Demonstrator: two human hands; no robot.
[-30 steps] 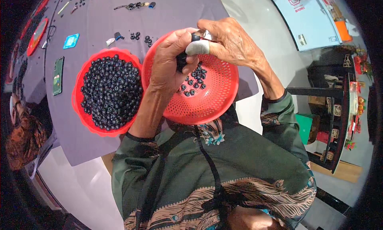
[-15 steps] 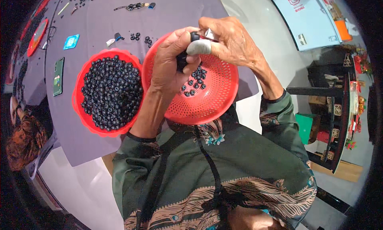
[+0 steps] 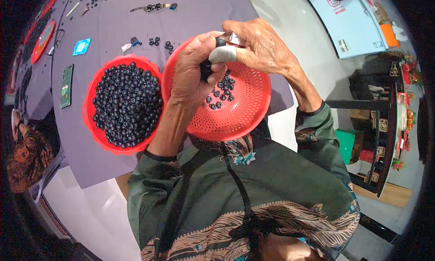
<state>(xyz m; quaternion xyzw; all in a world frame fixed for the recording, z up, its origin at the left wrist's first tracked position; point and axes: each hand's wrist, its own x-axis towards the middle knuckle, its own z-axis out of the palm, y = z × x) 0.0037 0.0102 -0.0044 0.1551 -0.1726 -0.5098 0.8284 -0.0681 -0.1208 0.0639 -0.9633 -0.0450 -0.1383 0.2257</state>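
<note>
My left hand (image 3: 192, 66) is closed over the red colander (image 3: 229, 125), pinching a small black ring-like piece (image 3: 220, 42) between thumb and finger. More dark pieces (image 3: 206, 70) sit in its palm, partly hidden by the fingers. My right hand (image 3: 269, 46) meets it fingertip to fingertip and grips a small shiny metal tool (image 3: 234, 39), whose exact kind I cannot make out. A whitish cover (image 3: 223, 55) wraps the right thumb, which presses near the black piece. Several black pieces (image 3: 222, 94) lie at the bottom of the colander.
To the left, a red scalloped basket (image 3: 88, 114) is heaped with black pieces (image 3: 127, 105). A phone (image 3: 66, 86), a blue packet (image 3: 82, 47) and loose black pieces (image 3: 156, 41) lie on the purple-grey tablecloth (image 3: 113, 30). Another person's patterned sleeve (image 3: 29, 157) shows at far left.
The metal tool has turned slightly and shows more shine at the fingertips. My right thumb has shifted a little to the left. The left hand stays in nearly the same place.
</note>
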